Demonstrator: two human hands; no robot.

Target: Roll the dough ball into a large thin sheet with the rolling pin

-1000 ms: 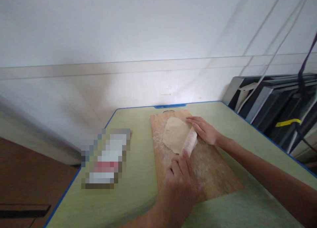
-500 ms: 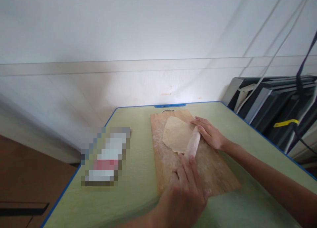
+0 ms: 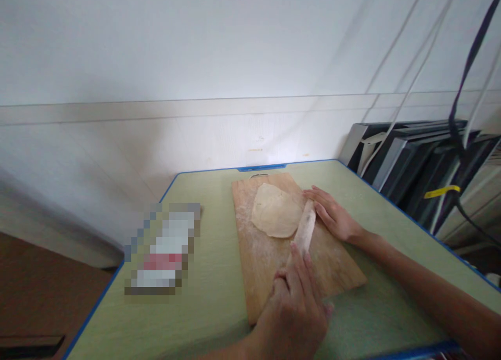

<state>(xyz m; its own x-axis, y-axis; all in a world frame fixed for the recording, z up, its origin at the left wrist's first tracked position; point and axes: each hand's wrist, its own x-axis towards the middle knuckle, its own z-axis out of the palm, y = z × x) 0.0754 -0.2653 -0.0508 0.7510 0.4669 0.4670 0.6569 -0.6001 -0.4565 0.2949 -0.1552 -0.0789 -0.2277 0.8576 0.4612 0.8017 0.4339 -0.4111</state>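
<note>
A pale, flattened sheet of dough (image 3: 275,211) lies on a floured wooden cutting board (image 3: 262,276). Along the dough's right edge rests a flour-coated rolling pin (image 3: 305,227), set at a slant. My left hand (image 3: 293,302) is closed over the pin's near end, fingers pointing away from me. At the far end, my right hand (image 3: 329,211) has its fingers laid over the pin's tip. The palms hide both ends of the pin.
The board sits on a green table (image 3: 211,308) with a blue edge, against a white wall. A blurred-out white and red item (image 3: 168,245) lies to the left. Dark flat panels (image 3: 415,162) and hanging cables (image 3: 462,99) stand at the right.
The rolling pin, with both hands on it, has shifted off the dough to its right edge, uncovering more of the sheet. The whole view has moved slightly.
</note>
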